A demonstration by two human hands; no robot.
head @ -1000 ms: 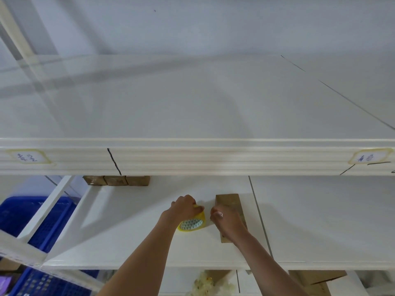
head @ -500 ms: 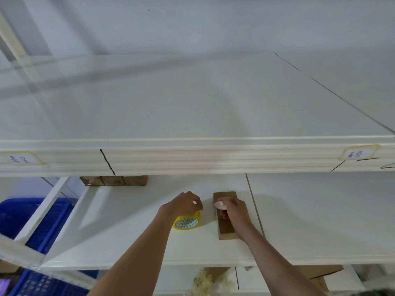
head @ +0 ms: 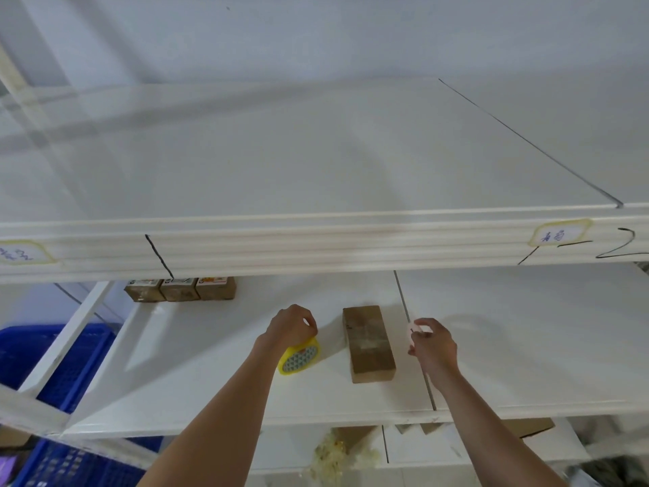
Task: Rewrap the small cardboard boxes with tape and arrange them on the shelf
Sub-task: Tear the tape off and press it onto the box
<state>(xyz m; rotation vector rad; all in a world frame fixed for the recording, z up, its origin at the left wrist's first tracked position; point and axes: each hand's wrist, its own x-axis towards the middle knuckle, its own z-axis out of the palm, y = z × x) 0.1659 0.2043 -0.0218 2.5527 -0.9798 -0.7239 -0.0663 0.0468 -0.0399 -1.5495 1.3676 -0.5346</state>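
A brown cardboard box (head: 368,342) lies lengthwise on the white middle shelf (head: 210,388). Left of it, my left hand (head: 291,326) grips a yellow tape roll (head: 300,356) that stands on the shelf. A faint sheen of clear tape seems to run from the roll toward the box. My right hand (head: 433,347) hovers just right of the box, apart from it, its fingers curled and pinching a small pale object (head: 411,328) I cannot identify. Three small labelled boxes (head: 179,289) stand in a row at the back left of the same shelf.
The upper shelf's front edge (head: 316,240) overhangs the work area and carries paper labels. Blue plastic crates (head: 24,356) stand at the left beyond a white frame. Below the middle shelf are cardboard pieces (head: 526,427) and yellowish packing filler (head: 333,455).
My right hand has lifted off the box and moved to its right. The left hand keeps hold of the tape roll, a little farther left of the box.
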